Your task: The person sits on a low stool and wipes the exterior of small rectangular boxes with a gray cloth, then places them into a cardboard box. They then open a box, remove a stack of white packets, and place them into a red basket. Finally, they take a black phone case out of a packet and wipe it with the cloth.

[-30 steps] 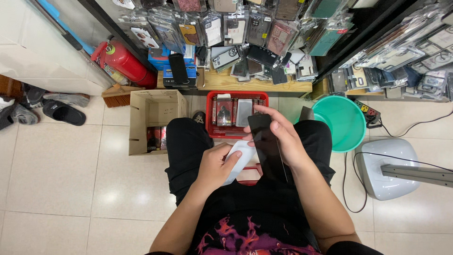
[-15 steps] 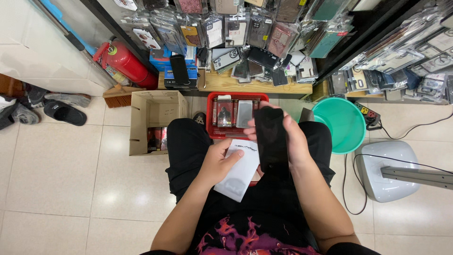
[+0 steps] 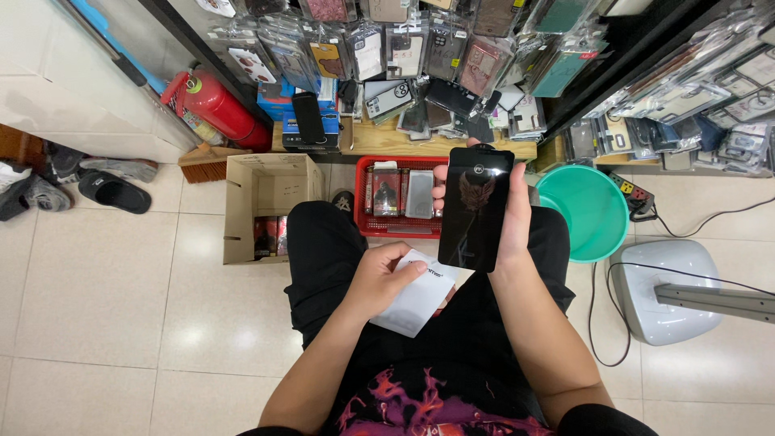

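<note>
— Since a moment ago, what has changed?

— Raised higher now: my right hand [image 3: 508, 214] has lifted the black phone case [image 3: 475, 208] up toward twelve o'clock, its back panel turned to face me. My left hand [image 3: 379, 278] has stayed low over my lap with the white packet [image 3: 420, 295].

— How are your fingers set?

— On the right they wrap the case from its three o'clock edge, fingertips showing at the far rim. On the left, thumb and fingers pinch the packet at its nine o'clock corner.

— What lies around you?

— At twelve o'clock from my knees, a red basket [image 3: 367, 228] with packaged items; at ten o'clock a cardboard box [image 3: 242, 210]; at two o'clock a green basin [image 3: 593, 210]. I think the case bears a winged figure, though the glare makes it hard to read.
</note>
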